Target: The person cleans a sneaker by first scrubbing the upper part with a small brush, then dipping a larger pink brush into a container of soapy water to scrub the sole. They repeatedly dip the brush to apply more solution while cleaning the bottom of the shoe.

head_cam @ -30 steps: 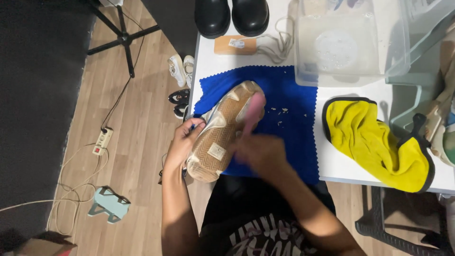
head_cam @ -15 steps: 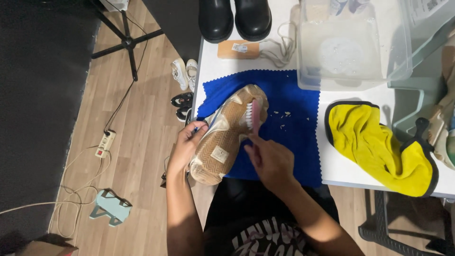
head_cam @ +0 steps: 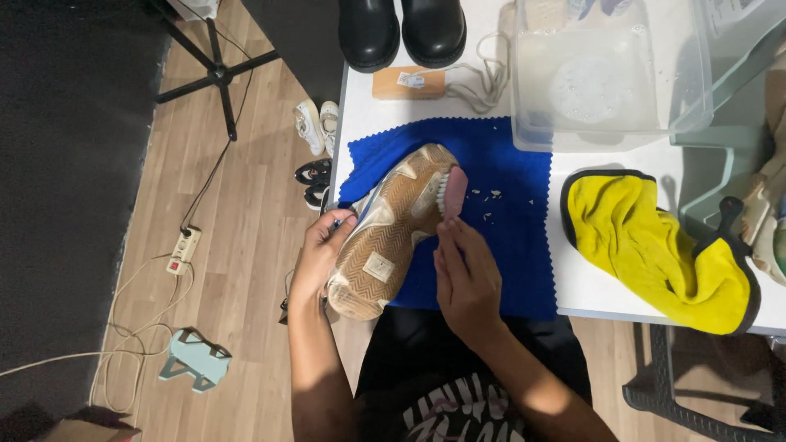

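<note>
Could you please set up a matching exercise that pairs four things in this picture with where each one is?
Things:
1. tan-soled sneaker
2. pink-handled brush
3. yellow cloth with black edging
4. pair of black boots

Places:
A. at the far edge of the white table
B. lying on the table beside the blue cloth
C. held sole-up in the left hand
D. held in the right hand, bristles against the sole

Pairs: 1-C, 2-D, 3-B, 4-A

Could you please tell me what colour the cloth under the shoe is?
The cloth is bright blue; the head view shows it.
</note>
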